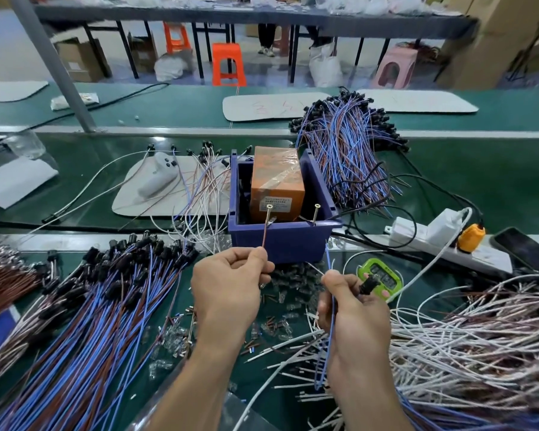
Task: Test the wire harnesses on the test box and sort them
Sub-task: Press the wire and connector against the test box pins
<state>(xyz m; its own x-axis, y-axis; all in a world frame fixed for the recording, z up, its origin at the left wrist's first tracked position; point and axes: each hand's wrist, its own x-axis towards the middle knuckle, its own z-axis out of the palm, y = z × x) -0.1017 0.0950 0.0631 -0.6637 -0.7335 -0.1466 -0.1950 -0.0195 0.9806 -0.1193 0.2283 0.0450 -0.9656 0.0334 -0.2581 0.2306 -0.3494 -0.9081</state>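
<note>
Left pile (pixel 106 306): large heap of blue-and-brown harnesses, in front of the blue bin (pixel 280 244) and to its left; tested or waiting, cannot tell.
Right pile (pixel 479 337): white-and-brown wires, in front of the bin and to its right.
Rear pile (pixel 349 150): blue-and-brown bundle, behind the bin to its right.
Test box (pixel 276 178): orange, standing inside the bin.
Left hand (pixel 231 284): just in front of the bin, pinching the brown lead (pixel 264 234), raised to the left screw (pixel 269 206) on the bin's front rim.
Right hand (pixel 352 303): in front of the bin's right corner, gripping the blue lead (pixel 332 321) and black connector (pixel 365 286); apparently short of the right screw (pixel 316 206).
Progress: one harness mid-test, not yet sorted; probably many left.
</note>
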